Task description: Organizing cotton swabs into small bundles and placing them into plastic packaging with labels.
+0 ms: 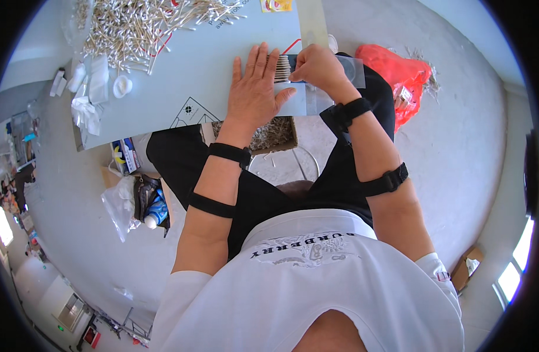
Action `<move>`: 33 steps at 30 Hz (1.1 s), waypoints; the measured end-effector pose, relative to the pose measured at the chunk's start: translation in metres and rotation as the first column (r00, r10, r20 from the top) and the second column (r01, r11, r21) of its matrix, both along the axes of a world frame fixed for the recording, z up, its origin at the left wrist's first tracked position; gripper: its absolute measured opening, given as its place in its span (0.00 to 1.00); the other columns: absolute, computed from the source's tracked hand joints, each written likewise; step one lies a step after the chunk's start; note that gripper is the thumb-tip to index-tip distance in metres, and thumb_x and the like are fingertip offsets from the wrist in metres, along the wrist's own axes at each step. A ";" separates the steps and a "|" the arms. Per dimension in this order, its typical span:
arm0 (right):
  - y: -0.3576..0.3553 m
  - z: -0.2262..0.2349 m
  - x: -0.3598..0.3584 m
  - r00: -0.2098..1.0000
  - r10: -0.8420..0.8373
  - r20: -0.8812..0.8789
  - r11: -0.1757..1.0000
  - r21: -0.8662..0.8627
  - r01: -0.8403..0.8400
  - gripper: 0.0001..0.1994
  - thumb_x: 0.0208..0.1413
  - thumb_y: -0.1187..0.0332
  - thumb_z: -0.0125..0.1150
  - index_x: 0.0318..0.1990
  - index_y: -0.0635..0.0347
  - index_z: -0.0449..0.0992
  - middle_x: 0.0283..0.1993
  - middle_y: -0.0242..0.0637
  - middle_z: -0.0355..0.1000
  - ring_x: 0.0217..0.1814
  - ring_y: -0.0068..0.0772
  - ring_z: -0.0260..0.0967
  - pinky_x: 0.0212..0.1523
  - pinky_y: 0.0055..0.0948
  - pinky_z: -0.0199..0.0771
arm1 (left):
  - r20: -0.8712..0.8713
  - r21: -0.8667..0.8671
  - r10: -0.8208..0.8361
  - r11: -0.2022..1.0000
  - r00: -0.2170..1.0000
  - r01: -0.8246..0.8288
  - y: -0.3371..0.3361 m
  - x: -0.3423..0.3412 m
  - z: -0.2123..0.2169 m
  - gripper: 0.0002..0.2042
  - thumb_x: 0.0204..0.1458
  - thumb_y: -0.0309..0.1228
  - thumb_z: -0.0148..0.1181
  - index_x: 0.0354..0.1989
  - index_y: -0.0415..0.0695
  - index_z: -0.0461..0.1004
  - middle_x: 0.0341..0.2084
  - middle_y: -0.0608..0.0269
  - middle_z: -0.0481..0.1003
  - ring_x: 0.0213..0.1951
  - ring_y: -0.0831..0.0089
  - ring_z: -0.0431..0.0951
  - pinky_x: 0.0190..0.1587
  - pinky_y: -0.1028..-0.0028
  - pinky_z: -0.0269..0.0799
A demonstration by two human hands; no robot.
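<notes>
My left hand [254,88] lies flat on the pale table [181,76], fingers stretched out and thumb apart. Along its index finger runs a neat row of cotton swabs [282,70], partly covered by the hand. At the row's right end is my right hand [319,69], its fingers curled in and pressed together. What they pinch, if anything, is hidden. Beneath the right hand and beside it lies a clear plastic sleeve [352,73]. A large loose heap of cotton swabs [125,36] spreads over the table's far left.
White plastic containers [98,79] and a small round white lid [122,87] stand at the table's left edge. Under the table is a cardboard box [274,136] of scraps. A red plastic bag [395,76] sits on the floor at right; an open box with bottles [155,208] is lower left.
</notes>
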State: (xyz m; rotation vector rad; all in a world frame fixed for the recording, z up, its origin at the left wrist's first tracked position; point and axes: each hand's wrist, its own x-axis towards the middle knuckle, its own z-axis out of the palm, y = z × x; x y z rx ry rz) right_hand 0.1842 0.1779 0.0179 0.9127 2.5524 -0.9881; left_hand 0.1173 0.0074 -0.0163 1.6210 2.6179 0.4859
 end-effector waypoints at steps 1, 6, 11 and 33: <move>-0.003 0.003 0.000 1.000 -0.015 -0.019 0.997 0.071 0.016 0.15 0.32 0.62 0.74 0.31 0.55 0.81 0.32 0.42 0.78 0.37 0.46 0.77 0.39 0.39 0.77 | -0.007 0.005 -0.001 1.000 1.000 0.001 0.000 0.000 0.000 0.39 0.56 0.59 0.46 0.70 0.48 0.49 0.70 0.56 0.47 0.71 0.61 0.45 0.69 0.50 0.37; -0.009 0.008 0.005 0.998 -0.012 -0.063 0.992 0.126 0.020 0.12 0.33 0.64 0.73 0.26 0.57 0.79 0.27 0.42 0.76 0.33 0.44 0.76 0.34 0.37 0.75 | -0.014 -0.005 -0.001 1.000 1.000 0.001 0.001 0.001 0.002 0.38 0.56 0.57 0.48 0.70 0.48 0.49 0.70 0.56 0.48 0.71 0.61 0.45 0.69 0.50 0.37; -0.018 0.010 0.010 0.993 -0.017 -0.119 0.979 0.198 0.041 0.11 0.35 0.65 0.72 0.22 0.60 0.75 0.22 0.43 0.74 0.28 0.45 0.74 0.30 0.36 0.72 | -0.014 0.013 0.002 1.000 1.000 -0.002 0.000 0.001 0.000 0.38 0.56 0.56 0.49 0.70 0.48 0.49 0.70 0.55 0.49 0.71 0.60 0.46 0.69 0.51 0.38; -0.017 0.026 0.024 0.999 0.041 0.025 0.875 0.482 -0.048 0.06 0.45 0.71 0.58 0.29 0.61 0.80 0.30 0.48 0.77 0.34 0.51 0.78 0.35 0.42 0.79 | 0.024 0.132 0.094 0.987 0.995 -0.096 0.027 0.021 -0.004 0.39 0.54 0.52 0.54 0.68 0.43 0.50 0.68 0.50 0.51 0.70 0.56 0.49 0.68 0.48 0.41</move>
